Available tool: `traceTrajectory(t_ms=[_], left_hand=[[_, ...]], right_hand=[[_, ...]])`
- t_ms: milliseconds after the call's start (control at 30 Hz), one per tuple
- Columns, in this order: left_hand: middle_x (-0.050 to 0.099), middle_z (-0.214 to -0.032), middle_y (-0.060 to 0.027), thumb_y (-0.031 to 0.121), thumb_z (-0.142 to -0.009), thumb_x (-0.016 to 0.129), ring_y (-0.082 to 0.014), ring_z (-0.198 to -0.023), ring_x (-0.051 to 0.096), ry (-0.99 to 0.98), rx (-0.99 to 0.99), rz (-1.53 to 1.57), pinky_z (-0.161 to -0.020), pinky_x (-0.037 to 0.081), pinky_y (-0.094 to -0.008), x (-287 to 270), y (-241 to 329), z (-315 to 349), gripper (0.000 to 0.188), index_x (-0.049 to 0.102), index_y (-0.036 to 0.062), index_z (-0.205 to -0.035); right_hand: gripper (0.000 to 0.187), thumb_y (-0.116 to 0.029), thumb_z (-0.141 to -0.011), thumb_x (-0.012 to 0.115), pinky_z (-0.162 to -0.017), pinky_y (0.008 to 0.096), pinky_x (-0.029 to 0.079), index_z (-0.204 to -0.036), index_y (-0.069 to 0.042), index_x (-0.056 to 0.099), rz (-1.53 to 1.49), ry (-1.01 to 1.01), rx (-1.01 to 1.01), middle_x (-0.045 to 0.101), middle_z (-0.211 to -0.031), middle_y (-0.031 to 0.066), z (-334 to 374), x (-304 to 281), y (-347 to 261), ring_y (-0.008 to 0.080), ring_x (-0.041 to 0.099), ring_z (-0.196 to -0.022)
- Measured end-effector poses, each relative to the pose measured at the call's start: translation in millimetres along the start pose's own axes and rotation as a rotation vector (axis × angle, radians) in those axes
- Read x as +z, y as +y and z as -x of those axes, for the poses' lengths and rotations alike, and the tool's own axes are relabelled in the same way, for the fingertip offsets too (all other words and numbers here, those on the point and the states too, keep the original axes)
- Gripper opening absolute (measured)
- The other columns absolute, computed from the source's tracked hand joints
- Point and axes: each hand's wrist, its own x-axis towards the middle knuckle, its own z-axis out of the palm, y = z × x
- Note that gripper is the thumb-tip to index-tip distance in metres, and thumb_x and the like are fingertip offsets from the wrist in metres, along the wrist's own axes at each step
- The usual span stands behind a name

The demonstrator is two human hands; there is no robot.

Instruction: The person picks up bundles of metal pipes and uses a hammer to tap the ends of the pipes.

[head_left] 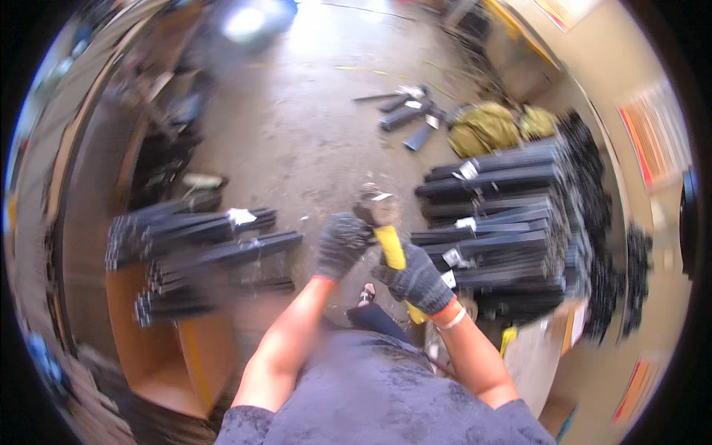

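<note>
A yellow-bodied tool with a round grey-brown head, which looks like an angle grinder point(390, 248), is held in front of my body, its head pointing away from me. My right hand point(419, 280), in a grey knit glove, is wrapped round the yellow body. Also gloved, my left hand point(342, 243) is closed at the head end, beside the round head. Motion blur smears the head, so its disc or guard cannot be made out. The yellow body shows again below my right hand.
Bundled dark metal bars point(497, 230) are stacked high at the right, with white tags. More bar bundles point(215, 241) lie on a wooden box-like stand point(159, 363) at the left. Several dark pieces point(408, 113) lie on the concrete floor point(297, 133) ahead, near an olive-green sack point(486, 130).
</note>
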Motion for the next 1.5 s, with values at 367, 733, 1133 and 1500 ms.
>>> traceTrajectory(t_ms=[367,733,1133,1500], left_hand=[[0.061,-0.092,-0.0083,0.038,-0.071,0.059,-0.0274,-0.092,0.057,-0.411,0.400,-0.188,-0.074,0.044,-0.0399,-15,-22,-43,0.031,0.061,0.0142,-0.090],[0.064,-0.089,-0.0049,0.044,-0.076,0.055,-0.0253,-0.083,0.060,-0.376,0.430,-0.247,-0.072,0.046,-0.0396,50,-2,-111,0.031,0.065,0.0179,-0.090],[0.061,-0.077,-0.0017,0.038,-0.077,0.059,-0.0229,-0.076,0.057,-0.442,0.226,-0.422,-0.065,0.044,-0.0388,154,45,-202,0.018,0.066,0.0219,-0.084],[0.054,-0.083,-0.0062,0.036,-0.072,0.066,-0.0272,-0.087,0.052,-0.100,0.637,-0.228,-0.078,0.040,-0.0423,182,165,-361,0.023,0.059,0.0167,-0.081]], right_hand=[[0.043,-0.027,-0.073,0.076,-0.061,0.0364,0.048,-0.102,-0.001,0.058,0.078,0.488,0.483,0.062,-0.078,0.0130,109,-23,201,0.0233,0.059,-0.067],[0.022,-0.018,-0.072,0.076,-0.051,0.0346,0.045,-0.084,-0.003,0.066,-0.384,0.357,1.369,0.061,-0.068,0.0065,211,6,395,0.0178,0.057,-0.058],[0.026,-0.018,-0.070,0.079,-0.053,0.0360,0.046,-0.083,0.000,0.067,-0.500,0.337,1.363,0.063,-0.068,0.0088,154,-89,440,0.0191,0.058,-0.058],[0.029,-0.017,-0.068,0.082,-0.055,0.0372,0.048,-0.083,0.003,0.069,-0.650,0.498,1.385,0.065,-0.069,0.0109,153,-110,436,0.0203,0.060,-0.058]])
